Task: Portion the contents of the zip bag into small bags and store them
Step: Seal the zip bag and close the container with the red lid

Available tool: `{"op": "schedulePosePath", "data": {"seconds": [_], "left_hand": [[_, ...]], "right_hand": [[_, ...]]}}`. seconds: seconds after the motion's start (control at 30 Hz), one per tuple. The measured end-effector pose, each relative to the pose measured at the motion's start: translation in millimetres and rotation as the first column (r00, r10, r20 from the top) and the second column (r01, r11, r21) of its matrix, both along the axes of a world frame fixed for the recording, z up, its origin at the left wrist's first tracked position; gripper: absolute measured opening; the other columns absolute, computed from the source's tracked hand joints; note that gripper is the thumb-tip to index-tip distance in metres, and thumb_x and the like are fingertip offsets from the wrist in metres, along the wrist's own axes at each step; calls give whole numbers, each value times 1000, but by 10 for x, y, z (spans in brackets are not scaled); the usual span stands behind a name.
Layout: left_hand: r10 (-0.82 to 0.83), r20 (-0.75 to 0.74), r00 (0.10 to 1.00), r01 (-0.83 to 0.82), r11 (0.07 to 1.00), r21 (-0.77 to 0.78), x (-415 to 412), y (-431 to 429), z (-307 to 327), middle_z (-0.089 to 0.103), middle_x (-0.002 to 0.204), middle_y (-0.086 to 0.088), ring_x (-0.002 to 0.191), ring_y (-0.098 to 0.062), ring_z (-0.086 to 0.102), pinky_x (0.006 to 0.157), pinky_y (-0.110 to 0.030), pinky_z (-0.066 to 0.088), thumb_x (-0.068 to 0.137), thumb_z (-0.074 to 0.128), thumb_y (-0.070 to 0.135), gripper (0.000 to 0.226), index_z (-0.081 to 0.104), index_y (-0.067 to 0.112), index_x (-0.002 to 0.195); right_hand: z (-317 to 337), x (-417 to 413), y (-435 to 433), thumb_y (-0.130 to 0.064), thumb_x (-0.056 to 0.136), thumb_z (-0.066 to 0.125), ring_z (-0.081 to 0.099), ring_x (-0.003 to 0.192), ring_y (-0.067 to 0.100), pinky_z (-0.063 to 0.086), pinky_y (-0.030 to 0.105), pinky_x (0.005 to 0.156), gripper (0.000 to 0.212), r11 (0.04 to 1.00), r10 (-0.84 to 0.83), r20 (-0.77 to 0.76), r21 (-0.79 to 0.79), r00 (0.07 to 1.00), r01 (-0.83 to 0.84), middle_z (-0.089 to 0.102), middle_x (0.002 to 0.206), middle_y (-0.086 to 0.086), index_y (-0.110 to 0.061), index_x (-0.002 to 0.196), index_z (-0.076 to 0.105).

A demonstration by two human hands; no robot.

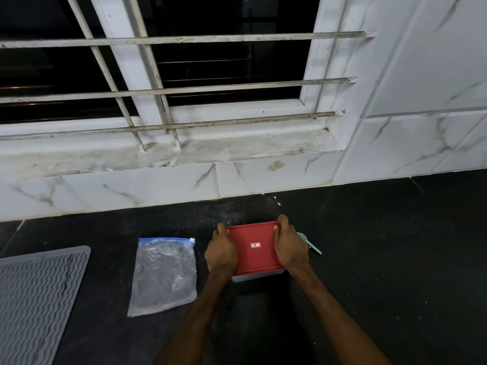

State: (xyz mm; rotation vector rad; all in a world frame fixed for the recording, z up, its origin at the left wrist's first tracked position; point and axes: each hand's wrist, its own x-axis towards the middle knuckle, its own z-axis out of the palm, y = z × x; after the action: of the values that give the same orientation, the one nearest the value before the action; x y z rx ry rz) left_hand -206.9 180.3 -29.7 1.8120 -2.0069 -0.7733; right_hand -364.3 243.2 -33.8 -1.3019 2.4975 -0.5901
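Observation:
A white plastic container with a red lid (255,248) stands on the black counter (369,259). My left hand (220,251) grips its left side, thumb on the lid's far left corner. My right hand (290,247) grips its right side, thumb on the lid and fingers over the far right corner. To the left lies a clear zip bag (164,275) with a blue slider strip, flat on the counter and looking nearly empty. What the container holds is hidden by the lid.
A mint-green spoon-like utensil (312,245) pokes out from behind my right hand. A grey ribbed mat (34,299) lies at the left edge. A white marble-tiled wall and a barred window sill (237,146) rise behind the counter.

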Motion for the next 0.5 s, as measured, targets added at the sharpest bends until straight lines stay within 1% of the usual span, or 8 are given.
{"op": "schedulePosePath", "data": {"seconds": [0.07,0.17,0.23,0.3,0.37,0.4,0.43,0.5], "left_hand": [[22,-16,1000,-22,1000,8,-13,-9,11,60,119,-13,99,-34,63,79,-44,46,104,26,31,27,43,15,119],[44,-17,999,-43,999,17,-30,89,-5,57,123,-11,105,-33,60,81,-47,47,103,27,27,27,42,15,122],[40,11,999,-40,999,29,-23,148,-45,54,129,-9,112,-32,57,85,-49,48,102,28,22,32,41,15,130],[39,14,999,-39,998,47,-14,156,-61,53,132,-8,117,-32,54,88,-49,47,102,29,22,35,41,16,134],[23,-6,1000,-23,999,46,-4,138,-73,53,130,-9,117,-31,53,88,-48,47,103,30,32,34,42,15,131],[2,-2,1000,-2,999,37,-2,126,-68,53,129,-10,116,-31,54,87,-48,47,103,30,39,38,41,14,129],[-24,12,1000,24,999,28,-1,110,-62,52,128,-11,115,-31,55,86,-47,48,102,31,45,43,41,12,129],[-60,46,997,59,998,18,8,74,-81,52,125,-13,111,-33,58,84,-46,48,101,30,49,48,39,11,129]], "right_hand": [[-1,-6,-32,-33,104,28,64,96,35,45,45,84,29,1000,3,-18,7,1000,-2,62,110,12,-19,128,36],[-29,-41,-29,-34,104,26,63,96,34,44,48,90,28,1000,17,19,-12,1000,-17,62,110,10,-23,128,36],[-42,-63,-23,-36,104,25,63,97,33,46,47,88,30,999,39,33,-21,999,-38,62,111,9,-26,130,36],[-53,-73,-19,-37,104,25,62,101,33,47,46,84,31,999,30,73,-19,997,-29,60,114,9,-30,132,36],[-63,-67,-19,-37,104,25,61,102,32,48,47,83,28,1000,18,99,-15,995,-17,59,114,8,-32,129,36],[-62,-61,-13,-37,103,25,61,101,32,48,47,82,26,1000,13,97,-18,995,-11,59,112,8,-31,126,36],[-69,-61,-12,-36,103,26,61,98,32,48,45,79,23,1000,8,88,-21,996,-6,59,110,8,-30,123,37],[-85,-52,-3,-33,103,30,62,93,35,43,40,73,20,1000,-5,48,-13,999,5,61,107,9,-24,119,38]]}}
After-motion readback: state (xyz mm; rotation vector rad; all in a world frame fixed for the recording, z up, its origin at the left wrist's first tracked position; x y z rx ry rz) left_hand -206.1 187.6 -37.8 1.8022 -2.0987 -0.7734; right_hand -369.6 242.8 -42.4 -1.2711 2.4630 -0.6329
